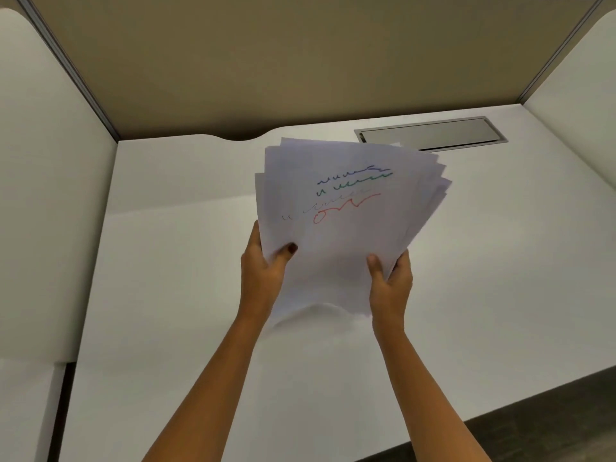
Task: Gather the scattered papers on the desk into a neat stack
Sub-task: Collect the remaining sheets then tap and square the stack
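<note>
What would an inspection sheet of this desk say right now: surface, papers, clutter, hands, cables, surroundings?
Surface: white desk, no loose sheets seen on it.
Job's things: papers held up above the desk as one bundle, far edges fanned and uneven; top sheet bears blue, green, grey and red scribbles.
Clutter: nothing seen.
Hands: left hand grips the bundle's near left edge, right hand the near right edge, thumbs on top.
Cables: nothing seen; a grey hatch sits shut in the desk's far right.
Surroundings: tan panel behind, white side screens left and right.
</note>
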Tool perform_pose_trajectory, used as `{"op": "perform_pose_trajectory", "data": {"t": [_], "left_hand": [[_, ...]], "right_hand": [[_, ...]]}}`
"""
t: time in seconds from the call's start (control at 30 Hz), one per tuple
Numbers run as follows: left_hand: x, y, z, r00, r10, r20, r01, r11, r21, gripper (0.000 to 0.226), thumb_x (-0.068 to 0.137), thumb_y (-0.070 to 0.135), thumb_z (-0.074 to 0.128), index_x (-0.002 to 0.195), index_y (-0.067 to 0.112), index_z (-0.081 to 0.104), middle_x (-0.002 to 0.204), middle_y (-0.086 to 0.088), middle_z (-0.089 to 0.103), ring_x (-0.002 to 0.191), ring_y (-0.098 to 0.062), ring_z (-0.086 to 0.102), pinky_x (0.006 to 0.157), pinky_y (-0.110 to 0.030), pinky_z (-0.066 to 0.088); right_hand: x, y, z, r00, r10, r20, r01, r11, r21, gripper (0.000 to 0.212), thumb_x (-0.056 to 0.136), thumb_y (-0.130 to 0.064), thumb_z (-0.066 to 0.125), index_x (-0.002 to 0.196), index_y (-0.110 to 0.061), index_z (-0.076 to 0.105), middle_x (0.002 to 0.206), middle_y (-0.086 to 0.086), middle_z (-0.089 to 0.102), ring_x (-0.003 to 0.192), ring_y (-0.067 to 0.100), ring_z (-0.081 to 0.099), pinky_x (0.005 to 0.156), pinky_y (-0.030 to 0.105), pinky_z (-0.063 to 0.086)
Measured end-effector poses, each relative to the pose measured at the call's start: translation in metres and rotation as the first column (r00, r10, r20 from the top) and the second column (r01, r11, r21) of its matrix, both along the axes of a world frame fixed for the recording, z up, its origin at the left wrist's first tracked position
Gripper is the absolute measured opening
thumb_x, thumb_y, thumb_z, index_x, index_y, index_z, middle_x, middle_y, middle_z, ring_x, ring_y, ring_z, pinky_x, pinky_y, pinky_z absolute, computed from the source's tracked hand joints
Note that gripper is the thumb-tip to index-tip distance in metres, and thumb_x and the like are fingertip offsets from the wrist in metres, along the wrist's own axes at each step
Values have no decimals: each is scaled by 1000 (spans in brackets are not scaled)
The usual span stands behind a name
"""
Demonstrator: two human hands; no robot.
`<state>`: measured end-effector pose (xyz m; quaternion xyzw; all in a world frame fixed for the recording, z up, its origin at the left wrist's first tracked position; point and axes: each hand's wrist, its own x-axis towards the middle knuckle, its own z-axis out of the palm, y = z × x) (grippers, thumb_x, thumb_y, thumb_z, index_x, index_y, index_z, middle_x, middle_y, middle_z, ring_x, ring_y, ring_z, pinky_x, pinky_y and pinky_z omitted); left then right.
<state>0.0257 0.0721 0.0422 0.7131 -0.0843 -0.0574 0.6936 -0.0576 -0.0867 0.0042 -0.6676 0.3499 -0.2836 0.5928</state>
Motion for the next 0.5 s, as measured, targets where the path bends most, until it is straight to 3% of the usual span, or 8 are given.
{"op": "perform_pose_trajectory", "data": {"t": [0.13,0.27,0.4,0.5], "left_hand": [[1,-1,9,997,4,80,-1,999,-42,45,83,4,66,126,7,51,108,1,62,101,-13,62,81,-16,54],[-4,2,5,997,4,72,2,997,-81,37,84,0,64,113,20,53,103,6,62,93,1,62,75,-14,53],[-10,6,-4,998,6,62,-1,996,-91,40,84,-3,62,107,29,54,103,4,62,93,0,62,75,-14,53],[-10,11,-11,998,-7,62,12,997,-79,40,84,-3,62,108,28,54,104,3,63,94,-1,63,75,-14,53]], "right_hand": [[-3,2,6,994,-34,103,39,998,-47,54,92,-12,60,141,-13,38,132,3,53,123,23,51,103,38,46],[-7,4,4,987,-31,159,32,999,-2,61,92,-12,60,144,-19,29,139,2,46,128,18,47,105,31,43],[-11,8,4,974,12,228,-16,1000,15,58,86,-25,61,131,-43,29,130,-19,46,120,-1,48,96,16,46],[-11,4,4,961,31,273,-44,998,41,45,85,-27,59,119,-39,33,123,-12,50,112,1,54,90,21,51]]}}
